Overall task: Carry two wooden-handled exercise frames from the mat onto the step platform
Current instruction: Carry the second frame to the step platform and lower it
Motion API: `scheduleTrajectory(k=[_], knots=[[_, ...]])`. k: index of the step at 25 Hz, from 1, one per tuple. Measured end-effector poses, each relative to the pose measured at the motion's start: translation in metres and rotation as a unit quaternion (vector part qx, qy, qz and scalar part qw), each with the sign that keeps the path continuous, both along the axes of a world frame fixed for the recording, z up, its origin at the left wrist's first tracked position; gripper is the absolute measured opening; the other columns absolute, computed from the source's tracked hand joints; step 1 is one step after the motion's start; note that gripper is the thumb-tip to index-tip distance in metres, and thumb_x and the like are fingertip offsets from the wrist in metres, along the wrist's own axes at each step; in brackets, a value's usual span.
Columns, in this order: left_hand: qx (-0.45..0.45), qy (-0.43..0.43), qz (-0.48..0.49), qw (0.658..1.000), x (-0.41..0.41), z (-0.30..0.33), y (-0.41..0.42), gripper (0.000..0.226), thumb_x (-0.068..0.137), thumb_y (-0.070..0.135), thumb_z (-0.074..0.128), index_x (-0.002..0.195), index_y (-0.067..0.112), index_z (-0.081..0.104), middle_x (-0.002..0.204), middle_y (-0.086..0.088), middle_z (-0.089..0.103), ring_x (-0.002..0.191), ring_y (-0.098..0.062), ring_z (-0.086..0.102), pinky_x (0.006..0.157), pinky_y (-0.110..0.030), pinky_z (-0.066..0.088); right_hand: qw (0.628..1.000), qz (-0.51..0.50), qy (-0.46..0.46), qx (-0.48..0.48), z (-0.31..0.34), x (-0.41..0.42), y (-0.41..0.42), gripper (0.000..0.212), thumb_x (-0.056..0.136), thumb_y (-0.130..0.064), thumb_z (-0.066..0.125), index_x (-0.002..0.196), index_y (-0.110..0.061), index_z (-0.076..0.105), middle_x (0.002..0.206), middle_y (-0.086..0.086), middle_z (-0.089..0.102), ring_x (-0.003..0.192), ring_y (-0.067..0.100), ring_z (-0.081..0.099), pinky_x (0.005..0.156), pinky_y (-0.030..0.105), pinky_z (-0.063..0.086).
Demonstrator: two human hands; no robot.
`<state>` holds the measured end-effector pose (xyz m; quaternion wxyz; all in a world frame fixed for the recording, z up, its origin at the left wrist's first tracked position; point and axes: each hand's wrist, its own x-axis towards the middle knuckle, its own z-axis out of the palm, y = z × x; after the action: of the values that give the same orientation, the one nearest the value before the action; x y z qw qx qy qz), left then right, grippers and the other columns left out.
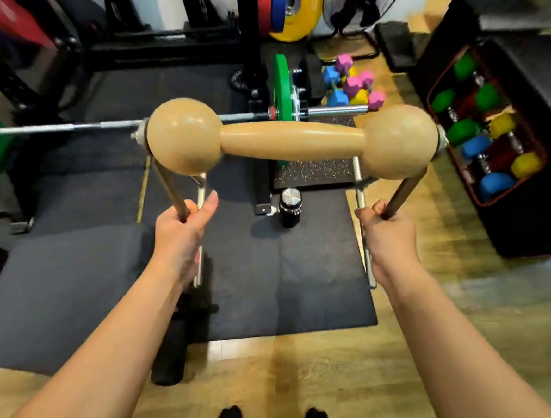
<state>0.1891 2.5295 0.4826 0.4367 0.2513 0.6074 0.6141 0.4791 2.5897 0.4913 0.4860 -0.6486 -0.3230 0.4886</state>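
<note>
One exercise frame with a pale wooden handle (291,139), swollen into a ball at each end, is held up in front of me above the black mat (279,275). My left hand (180,227) is closed round its left metal leg, thumb sticking up. My right hand (386,232) is closed round the right leg. The frame's silver base rails (367,259) hang below my hands. A second frame is not visible. A dark padded platform (53,290) lies low at my left.
A barbell with a green plate (282,90) crosses the floor behind the frame, over a speckled block (316,175). A black bottle (290,210) stands on the mat. Coloured dumbbells (350,82) lie beyond, and a black box of dumbbells (484,133) sits at right. A black roll (173,339) lies near my feet.
</note>
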Motion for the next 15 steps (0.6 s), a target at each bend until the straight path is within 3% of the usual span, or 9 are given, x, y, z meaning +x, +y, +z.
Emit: scheduleTrajectory(k=[4,9,12,15], knots=[[0.036,0.037,0.0,0.999,-0.004,0.152,-0.002,0.059,0.069,0.046,0.087,0.059,0.028,0.032,0.06,0.01,0.025,0.062,-0.013,0.023,0.071,-0.033,0.027,0.998,0.016,-0.016,0.054,0.147,-0.005,0.007,0.04,0.086,-0.003,0.065,0.064,-0.023,0.038,0.048,-0.017,0.032,0.048,0.009,0.025,0.047,0.028,0.02],[0.087,0.056,0.003,0.995,-0.007,0.307,-0.01,0.055,0.073,0.043,0.085,0.068,0.029,0.032,0.063,0.011,0.028,0.063,-0.011,0.028,0.073,-0.033,0.028,0.994,0.022,-0.018,0.107,0.306,-0.008,0.003,0.041,0.088,0.0,0.064,0.065,-0.023,0.04,0.051,-0.01,0.035,0.05,0.014,0.029,0.048,0.028,0.022],[0.123,0.054,0.002,0.991,-0.013,0.383,-0.019,0.052,0.082,0.034,0.083,0.066,0.028,0.035,0.061,0.011,0.027,0.059,-0.01,0.027,0.068,-0.033,0.026,0.988,0.032,-0.03,0.148,0.392,-0.014,-0.01,0.036,0.089,0.003,0.064,0.07,-0.02,0.044,0.054,-0.007,0.038,0.043,0.004,0.03,0.044,0.025,0.026],[0.148,0.063,0.004,0.987,-0.023,0.452,-0.027,0.045,0.089,0.032,0.08,0.068,0.027,0.04,0.063,0.006,0.028,0.06,-0.012,0.026,0.066,-0.034,0.025,0.982,0.052,-0.052,0.177,0.464,-0.019,-0.017,0.028,0.088,-0.001,0.066,0.073,-0.016,0.048,0.061,-0.001,0.038,0.052,0.009,0.035,0.051,0.028,0.031]])
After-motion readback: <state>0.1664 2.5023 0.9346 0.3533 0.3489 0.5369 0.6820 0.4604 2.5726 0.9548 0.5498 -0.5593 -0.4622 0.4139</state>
